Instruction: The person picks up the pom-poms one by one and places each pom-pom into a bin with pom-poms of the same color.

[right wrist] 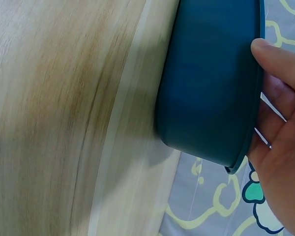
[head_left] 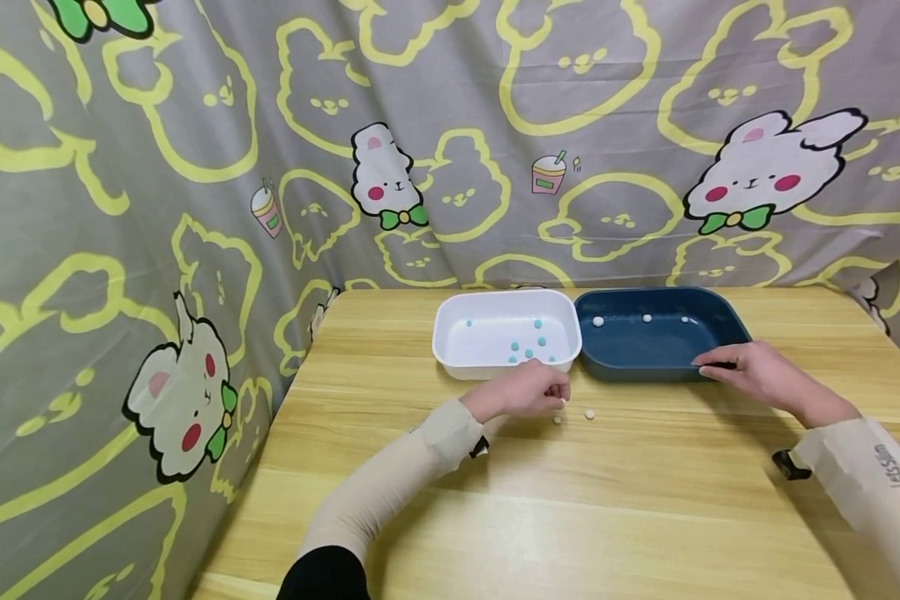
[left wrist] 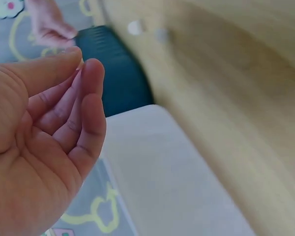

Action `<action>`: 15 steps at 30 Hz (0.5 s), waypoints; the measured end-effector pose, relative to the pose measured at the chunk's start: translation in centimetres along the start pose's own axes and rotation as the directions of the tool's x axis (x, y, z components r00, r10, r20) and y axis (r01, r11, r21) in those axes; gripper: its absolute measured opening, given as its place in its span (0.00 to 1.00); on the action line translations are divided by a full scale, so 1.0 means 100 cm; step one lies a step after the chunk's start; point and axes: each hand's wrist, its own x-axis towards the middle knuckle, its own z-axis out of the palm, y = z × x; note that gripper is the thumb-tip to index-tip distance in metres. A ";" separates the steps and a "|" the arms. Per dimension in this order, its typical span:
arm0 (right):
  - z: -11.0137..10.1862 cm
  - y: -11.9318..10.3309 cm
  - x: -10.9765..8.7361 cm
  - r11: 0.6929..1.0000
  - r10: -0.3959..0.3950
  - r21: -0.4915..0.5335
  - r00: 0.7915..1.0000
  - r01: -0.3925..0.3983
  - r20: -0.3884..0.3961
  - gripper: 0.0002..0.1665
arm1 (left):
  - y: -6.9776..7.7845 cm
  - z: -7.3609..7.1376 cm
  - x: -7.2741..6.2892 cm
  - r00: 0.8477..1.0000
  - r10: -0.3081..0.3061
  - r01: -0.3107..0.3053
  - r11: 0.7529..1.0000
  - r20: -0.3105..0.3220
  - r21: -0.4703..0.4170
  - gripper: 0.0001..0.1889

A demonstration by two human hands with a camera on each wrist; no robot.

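Observation:
My left hand [head_left: 527,389] is over the table just in front of the white tray [head_left: 508,372]. Its thumb and index fingertip pinch a small white ball [head_left: 562,403], mostly covered by the fingers; only a pale sliver shows in the left wrist view. On the table nearby lie two more small white balls [head_left: 589,414]. With thumb and fingers, my right hand [head_left: 772,379] grips the near right rim of the dark blue tray [right wrist: 206,93]. Inside that tray are three white balls [head_left: 597,322], spaced apart along the far side.
Several teal balls [head_left: 537,324] lie scattered in the white tray. Both trays stand side by side, rims nearly touching, at the back of the wooden table [head_left: 555,517]. A patterned grey curtain [head_left: 450,92] hangs behind and along the left.

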 end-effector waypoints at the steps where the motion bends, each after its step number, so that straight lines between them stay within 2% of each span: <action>1: 0.000 0.000 0.000 1.000 -0.003 -0.001 1.000 0.003 -0.001 0.10 | 0.001 -0.002 0.001 1.000 0.006 -0.006 1.000 -0.017 -0.004 0.02; 5: 0.000 0.000 0.000 1.000 -0.010 0.009 1.000 0.010 -0.002 0.10 | 0.003 -0.011 0.004 0.997 0.005 -0.009 0.999 -0.081 -0.046 0.03; 10: -0.001 -0.001 0.000 1.000 -0.014 0.003 1.000 0.014 -0.003 0.10 | 0.005 -0.020 0.012 0.991 -0.024 0.006 0.992 -0.132 -0.129 0.05; 15: 0.000 -0.001 0.000 1.000 -0.006 0.002 1.000 0.006 0.001 0.09 | 0.006 -0.025 0.022 0.983 -0.039 0.013 0.989 -0.177 -0.147 0.06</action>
